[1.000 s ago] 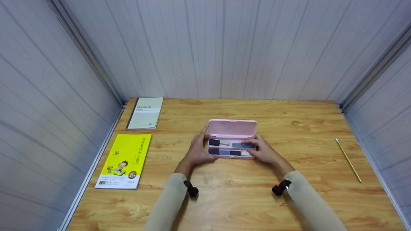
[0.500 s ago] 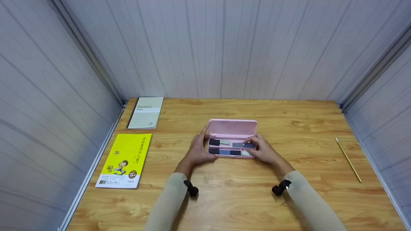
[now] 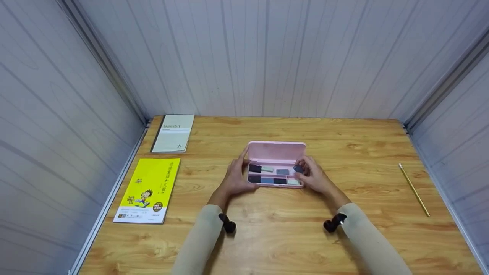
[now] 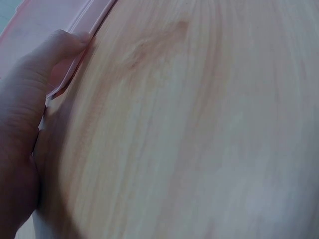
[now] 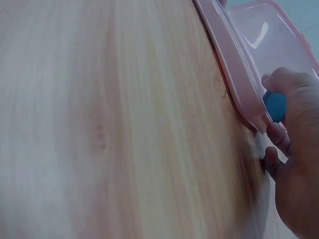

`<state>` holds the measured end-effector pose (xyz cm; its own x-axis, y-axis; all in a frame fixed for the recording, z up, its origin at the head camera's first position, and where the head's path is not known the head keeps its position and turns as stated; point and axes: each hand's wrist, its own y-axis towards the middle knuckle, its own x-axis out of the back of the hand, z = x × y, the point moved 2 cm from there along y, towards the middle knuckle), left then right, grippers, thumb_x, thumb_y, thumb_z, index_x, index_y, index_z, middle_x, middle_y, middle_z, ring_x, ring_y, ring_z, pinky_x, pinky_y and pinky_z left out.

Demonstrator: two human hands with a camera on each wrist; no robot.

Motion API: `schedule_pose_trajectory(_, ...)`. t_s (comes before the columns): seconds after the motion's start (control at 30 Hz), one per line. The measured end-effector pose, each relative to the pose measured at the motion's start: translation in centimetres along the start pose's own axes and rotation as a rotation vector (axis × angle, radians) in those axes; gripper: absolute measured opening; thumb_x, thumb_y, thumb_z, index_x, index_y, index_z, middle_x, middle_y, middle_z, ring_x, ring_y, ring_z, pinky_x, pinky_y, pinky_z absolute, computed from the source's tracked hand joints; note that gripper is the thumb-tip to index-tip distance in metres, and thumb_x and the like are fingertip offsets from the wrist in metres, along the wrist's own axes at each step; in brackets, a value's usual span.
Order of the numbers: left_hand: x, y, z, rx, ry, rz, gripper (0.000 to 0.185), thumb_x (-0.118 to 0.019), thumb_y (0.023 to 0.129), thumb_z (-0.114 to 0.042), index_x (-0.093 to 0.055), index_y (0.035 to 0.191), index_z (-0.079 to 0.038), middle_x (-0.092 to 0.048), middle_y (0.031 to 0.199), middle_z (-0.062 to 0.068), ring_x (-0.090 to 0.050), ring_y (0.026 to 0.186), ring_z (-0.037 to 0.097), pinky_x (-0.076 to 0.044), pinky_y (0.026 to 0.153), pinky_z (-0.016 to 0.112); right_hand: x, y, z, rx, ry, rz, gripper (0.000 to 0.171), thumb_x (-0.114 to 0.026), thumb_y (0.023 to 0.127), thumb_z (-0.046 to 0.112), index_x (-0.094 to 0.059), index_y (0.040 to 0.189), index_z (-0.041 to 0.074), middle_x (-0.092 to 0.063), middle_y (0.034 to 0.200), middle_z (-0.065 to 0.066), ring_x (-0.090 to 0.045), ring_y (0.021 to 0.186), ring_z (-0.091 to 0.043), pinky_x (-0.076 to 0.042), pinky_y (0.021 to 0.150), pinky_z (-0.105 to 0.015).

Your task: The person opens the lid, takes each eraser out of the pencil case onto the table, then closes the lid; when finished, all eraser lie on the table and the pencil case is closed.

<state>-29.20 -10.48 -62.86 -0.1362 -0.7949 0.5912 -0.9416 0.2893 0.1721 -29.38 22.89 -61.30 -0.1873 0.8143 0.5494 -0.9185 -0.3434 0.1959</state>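
The pink case lay on the desk between the two hands, its long side toward the person and its lid raised along the far edge — an arrangement that seemed to leave the compartments within easy reach from the near side. The left hand gripped the case's left end, thumb along the near wall and fingers up the left side toward the lid. That spread probably served to stop a light box from sliding while the other hand worked at the opposite end.

The right hand pinched a blue-grey block between thumb and fingers, above the right end of the far compartment. The block was tilted, and a fingertip hold presumably suited so small a piece in so narrow a space; whether it touched the case could not be told.

Just left of it, a flat grey-blue block lay in the far compartment, with a pale block and a black block side by side farther left. The near row was packed more closely — likely a fit that kept its pieces from shifting — with a white block at its right end.

Well apart, a yellow book and a notebook lay at the left, a gold pencil at the right, perhaps leaving both arms room.
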Motion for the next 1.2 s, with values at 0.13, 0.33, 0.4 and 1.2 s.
schedule_pose_trajectory(0.13,0.0,0.1,0.1,0.005,-0.003,0.006,0.144,-0.104,0.066,-0.035,-0.018,0.182,-0.025,-0.07,0.145,0.014,-0.056,0.136,0.033,-0.032,0.13,0.058,0.0,0.1,0.1,0.003,0.011,-0.027,0.03,-0.079,0.1,0.0,-0.064,0.126,0.0,-0.064,0.12,-0.022,-0.058,0.103,-0.02,-0.048,0.089,-0.029)
schedule_pose_trajectory(0.33,-0.1,0.1,0.2,-0.001,0.001,-0.001,0.145,-0.104,0.065,-0.035,-0.019,0.182,-0.025,-0.069,0.144,0.014,-0.056,0.134,0.032,-0.035,0.127,0.056,0.0,0.2,0.1,0.007,0.029,-0.053,0.03,-0.08,0.097,-0.003,-0.066,0.123,-0.001,-0.066,0.117,-0.021,-0.058,0.099,-0.019,-0.048,0.086,-0.028)
schedule_pose_trajectory(0.4,-0.1,0.1,0.2,-0.005,0.0,0.001,0.145,-0.104,0.065,-0.035,-0.018,0.182,-0.025,-0.069,0.144,0.014,-0.056,0.135,0.033,-0.035,0.127,0.056,0.1,0.2,0.1,0.002,0.037,-0.074,0.03,-0.08,0.096,-0.004,-0.066,0.122,-0.001,-0.066,0.116,-0.021,-0.058,0.098,-0.019,-0.048,0.085,-0.026)
schedule_pose_trajectory(1.2,-0.1,0.1,0.0,-0.017,0.027,-0.005,0.144,-0.103,0.067,-0.039,-0.019,0.182,-0.023,-0.07,0.142,0.014,-0.057,0.134,0.033,-0.035,0.128,0.06,5.1,0.0,-0.4,-0.022,0.003,-0.199,0.031,-0.079,0.098,-0.007,-0.071,0.127,-0.003,-0.071,0.115,-0.023,-0.06,0.093,-0.015,-0.047,0.079,-0.019)
